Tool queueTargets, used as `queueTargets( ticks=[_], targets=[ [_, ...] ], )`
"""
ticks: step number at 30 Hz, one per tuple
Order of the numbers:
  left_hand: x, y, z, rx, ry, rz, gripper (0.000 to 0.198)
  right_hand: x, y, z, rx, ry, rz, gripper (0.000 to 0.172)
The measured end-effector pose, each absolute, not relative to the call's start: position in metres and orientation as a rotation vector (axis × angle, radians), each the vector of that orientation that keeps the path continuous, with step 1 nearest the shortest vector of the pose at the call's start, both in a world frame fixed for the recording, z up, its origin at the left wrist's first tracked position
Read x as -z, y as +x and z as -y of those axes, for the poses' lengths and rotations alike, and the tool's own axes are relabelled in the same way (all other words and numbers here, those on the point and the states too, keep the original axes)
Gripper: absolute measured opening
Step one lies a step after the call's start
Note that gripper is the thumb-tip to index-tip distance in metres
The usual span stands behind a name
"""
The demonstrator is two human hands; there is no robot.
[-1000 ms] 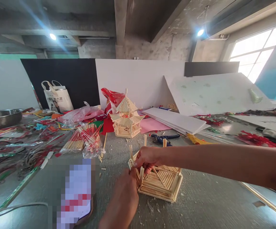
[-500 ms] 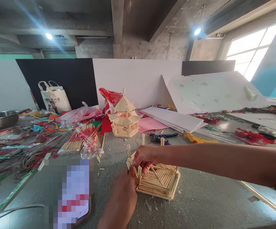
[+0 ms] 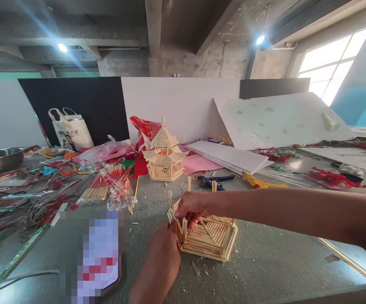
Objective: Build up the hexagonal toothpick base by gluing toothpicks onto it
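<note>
A six-sided base built of thin wooden sticks (image 3: 211, 240) lies on the table before me, with short paired posts standing at its corners. My right hand (image 3: 191, 207) reaches across it from the right, fingers pinched at its left edge. Close by, my left hand (image 3: 164, 255) comes up from below, its closed fingertips at the same edge beside a front post. The fingers cover the exact spot they grip, and any small piece between them is hidden. Behind the base stands a finished-looking stick pavilion (image 3: 164, 158) with a two-tiered roof.
Blue-handled pliers (image 3: 216, 181) and a yellow glue gun (image 3: 263, 181) lie behind the base. To the left are bundled sticks in plastic (image 3: 107, 188) and a blurred-out phone (image 3: 98, 261). White boards (image 3: 230, 156) are stacked at the back, and a metal bowl (image 3: 1, 162) sits far left.
Both hands keep their hold at the base's left edge with hardly any movement. The whole view has shifted very slightly.
</note>
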State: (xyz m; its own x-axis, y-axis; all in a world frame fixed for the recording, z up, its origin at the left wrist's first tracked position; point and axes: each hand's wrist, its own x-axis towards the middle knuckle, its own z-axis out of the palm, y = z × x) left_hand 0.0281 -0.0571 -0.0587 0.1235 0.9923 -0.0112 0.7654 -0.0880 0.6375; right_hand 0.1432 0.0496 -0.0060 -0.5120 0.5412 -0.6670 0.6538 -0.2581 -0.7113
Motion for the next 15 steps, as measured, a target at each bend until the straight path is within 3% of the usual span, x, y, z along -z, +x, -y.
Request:
queueTargets(
  ticks=[8,15],
  targets=[
    [0.0548,0.0268,0.0597,-0.522,2.028,-1.811,0.033,0.0038,0.1498,-0.0439,1.838,1.424,-1.826,0.005],
    [0.0526,0.0292,0.0617,-0.543,2.061,-1.815,0.032,0.0098,0.1475,-0.0424,1.843,1.461,-1.831,0.007]
  ],
)
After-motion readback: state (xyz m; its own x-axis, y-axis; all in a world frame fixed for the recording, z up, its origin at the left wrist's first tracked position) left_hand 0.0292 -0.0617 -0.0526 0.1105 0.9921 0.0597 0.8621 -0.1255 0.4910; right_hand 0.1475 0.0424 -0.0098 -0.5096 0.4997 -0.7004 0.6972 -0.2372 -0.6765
